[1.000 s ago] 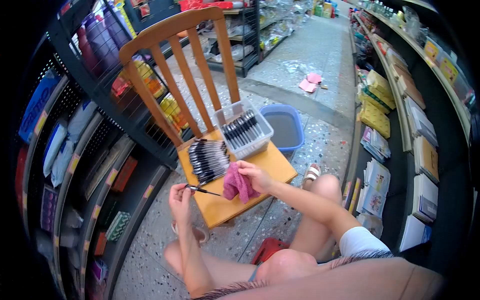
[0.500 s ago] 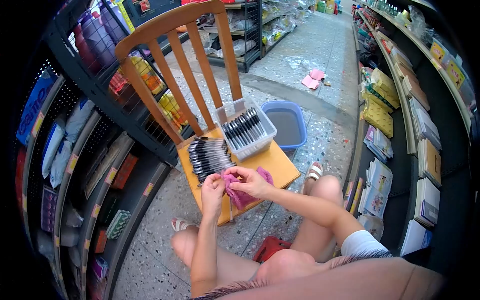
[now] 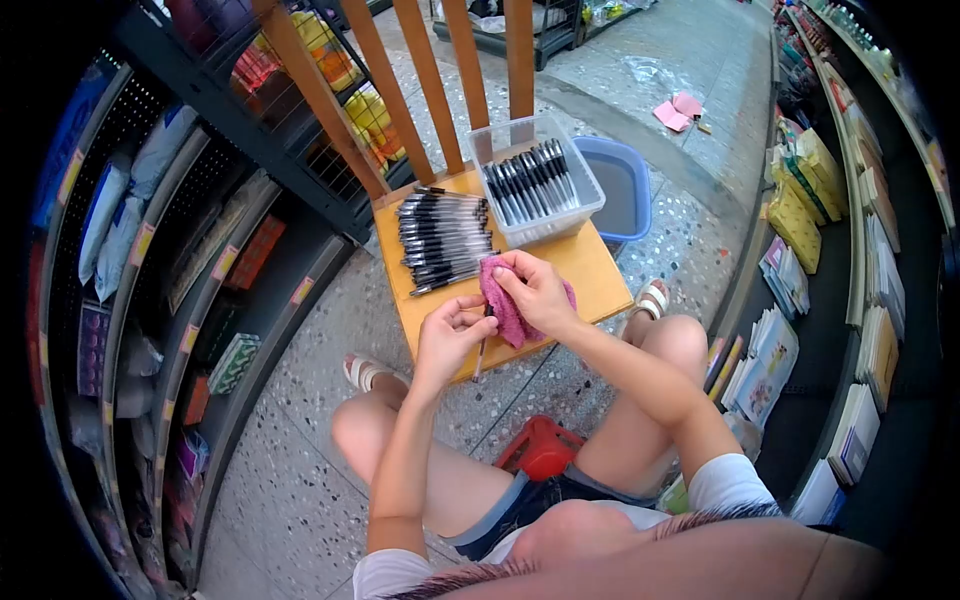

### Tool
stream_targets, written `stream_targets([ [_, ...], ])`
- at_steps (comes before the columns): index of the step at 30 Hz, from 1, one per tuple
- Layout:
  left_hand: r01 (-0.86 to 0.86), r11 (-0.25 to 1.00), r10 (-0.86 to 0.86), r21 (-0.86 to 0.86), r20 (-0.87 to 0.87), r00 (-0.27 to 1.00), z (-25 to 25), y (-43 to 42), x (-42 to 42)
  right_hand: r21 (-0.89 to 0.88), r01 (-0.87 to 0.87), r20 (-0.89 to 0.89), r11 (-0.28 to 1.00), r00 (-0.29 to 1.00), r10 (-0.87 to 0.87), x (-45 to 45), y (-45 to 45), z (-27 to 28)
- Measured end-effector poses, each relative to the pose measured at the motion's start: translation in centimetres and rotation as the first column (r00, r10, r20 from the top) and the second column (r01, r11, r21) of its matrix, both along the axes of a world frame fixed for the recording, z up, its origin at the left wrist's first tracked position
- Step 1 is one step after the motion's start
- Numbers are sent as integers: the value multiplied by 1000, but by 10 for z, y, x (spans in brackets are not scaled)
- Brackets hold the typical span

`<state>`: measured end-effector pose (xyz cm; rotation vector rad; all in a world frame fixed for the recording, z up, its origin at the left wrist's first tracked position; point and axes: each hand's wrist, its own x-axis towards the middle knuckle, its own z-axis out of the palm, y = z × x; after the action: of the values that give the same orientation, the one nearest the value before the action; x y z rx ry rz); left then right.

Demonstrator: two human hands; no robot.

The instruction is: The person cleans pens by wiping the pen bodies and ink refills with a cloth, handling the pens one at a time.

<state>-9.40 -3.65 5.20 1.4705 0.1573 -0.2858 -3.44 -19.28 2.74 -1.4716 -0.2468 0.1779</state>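
Between thumb and fingers my left hand [image 3: 449, 338] pinches a pen [image 3: 480, 357], which points down past the front edge of the chair seat. My right hand [image 3: 535, 297] is closed on a pink cloth [image 3: 512, 318] right beside the pen; part of the cloth drapes over the seat. Behind my hands, a row of black-capped clear pens [image 3: 443, 240] lies on the wooden chair [image 3: 405, 318]. To its right stands a clear plastic box [image 3: 560, 228] with several more pens upright and leaning inside.
A blue basin [image 3: 640, 190] holding greyish water sits on the floor behind the chair's right side. Stocked shelves rise on the left [image 3: 290, 320] and right [image 3: 846, 300]. Pink paper [image 3: 678, 112] lies farther off on the floor. Something red [image 3: 545, 455] is between my legs.
My view has tipped downward. The hands have come apart slightly, and the pen now shows below my left hand. My right hand still grips the cloth.
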Motion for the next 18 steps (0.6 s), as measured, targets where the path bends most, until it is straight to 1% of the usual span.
stream_targets([
  [2,-3,999,3,-37,-2,1000,-7,3,-1,17,-28,-27,999,999,28,1,3,-4],
  [3,-5,998,5,-56,-3,1000,-8,5,-2,87,-21,-65,996,998,27,0,5,-4],
  [5,-47,999,48,-8,28,998,-9,6,-3,224,0,-141,975,990,32,-1,11,-3],
  [6,-69,997,68,15,47,997,-7,7,-2,322,0,-206,947,976,71,-1,14,-2],
  [8,-116,988,114,98,21,993,-2,9,-3,479,32,-317,877,938,139,-1,15,4],
  [9,-126,985,125,116,11,992,-2,6,-2,414,-26,-265,910,953,147,-3,12,9],
  [10,-139,985,136,100,33,990,-5,6,-2,287,-100,-137,953,980,145,-3,9,6],
  [11,-159,983,153,92,63,986,-11,4,0,259,-179,-95,949,973,209,-3,7,6],
  [13,-168,979,156,113,107,982,-10,2,-1,198,-169,19,965,985,169,-6,13,7],
  [16,-161,968,137,194,131,982,-20,0,0,61,-198,-24,978,979,200,-4,6,7],
  [18,-179,954,147,241,145,978,-21,-3,0,-179,-122,53,976,990,134,-6,2,21],
])
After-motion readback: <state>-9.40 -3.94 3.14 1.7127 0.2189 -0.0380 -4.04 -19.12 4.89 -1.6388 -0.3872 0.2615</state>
